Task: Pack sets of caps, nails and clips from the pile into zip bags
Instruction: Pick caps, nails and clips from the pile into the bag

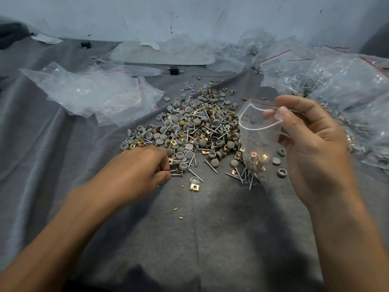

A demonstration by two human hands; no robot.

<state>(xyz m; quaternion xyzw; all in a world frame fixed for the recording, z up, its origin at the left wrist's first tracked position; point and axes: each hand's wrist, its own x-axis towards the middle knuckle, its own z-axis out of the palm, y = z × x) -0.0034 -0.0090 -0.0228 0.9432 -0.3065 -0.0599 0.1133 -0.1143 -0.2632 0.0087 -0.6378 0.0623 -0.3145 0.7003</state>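
The zip bag [260, 142], pinched at its mouth by the right hand [311, 148] above the right edge of the pile [189, 127], could sag shut or tip and spill. The nail [175, 174] the left hand [143, 165] pinches at the pile's near edge may slip. The bag holds brass clips [258, 163] and grey caps [253, 120]; filled bags [347, 85] lie to the right.

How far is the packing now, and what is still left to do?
Done: filled zip bags lie heaped at the right. In hand: the right hand pinches open a small zip bag already holding caps and brass clips, while the left hand pinches a screw at the pile's edge. Left: the big pile and a stack of empty bags.
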